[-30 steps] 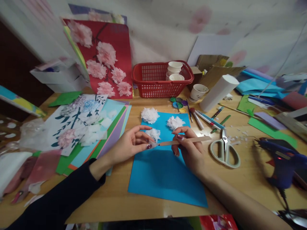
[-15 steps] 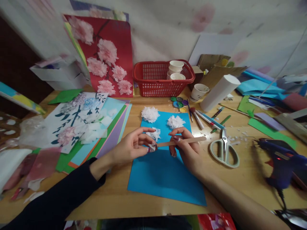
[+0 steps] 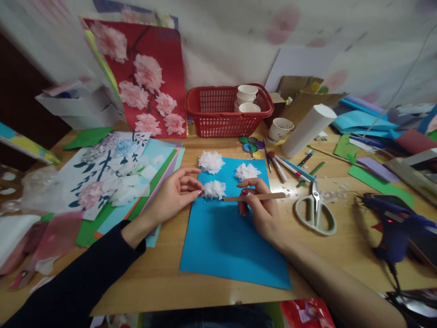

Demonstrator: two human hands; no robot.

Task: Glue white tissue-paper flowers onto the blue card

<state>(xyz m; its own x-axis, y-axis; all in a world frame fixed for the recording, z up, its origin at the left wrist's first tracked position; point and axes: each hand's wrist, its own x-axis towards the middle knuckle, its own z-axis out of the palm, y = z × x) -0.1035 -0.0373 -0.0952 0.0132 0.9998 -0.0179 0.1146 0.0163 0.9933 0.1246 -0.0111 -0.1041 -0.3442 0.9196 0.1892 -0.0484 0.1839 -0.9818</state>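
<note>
A blue sheet (image 3: 235, 246) lies on the table in front of me. Two white paper flowers sit near its top edge, one at the left (image 3: 210, 162) and one at the right (image 3: 247, 171). Below the left one is a third white flower (image 3: 215, 189), and the pinched fingertips of my left hand (image 3: 177, 191) touch its left side. Whether they hold a piece of paper is too small to tell. My right hand (image 3: 261, 207) grips a flat wooden stick (image 3: 269, 197), whose dark tip points left, just below the third flower.
Scissors (image 3: 314, 209) and a blue glue gun (image 3: 396, 223) lie at the right. Behind the sheet stand a red basket (image 3: 228, 125) with paper cups, another cup (image 3: 280, 130) and a white roll (image 3: 309, 130). Coloured papers (image 3: 164, 177) spread at the left, near a red flower picture (image 3: 150, 50).
My left hand has moved left and up to the third flower, and the white scrap at its fingertips no longer shows separately. The stick's tip is now away from those fingers. The view has shifted slightly.
</note>
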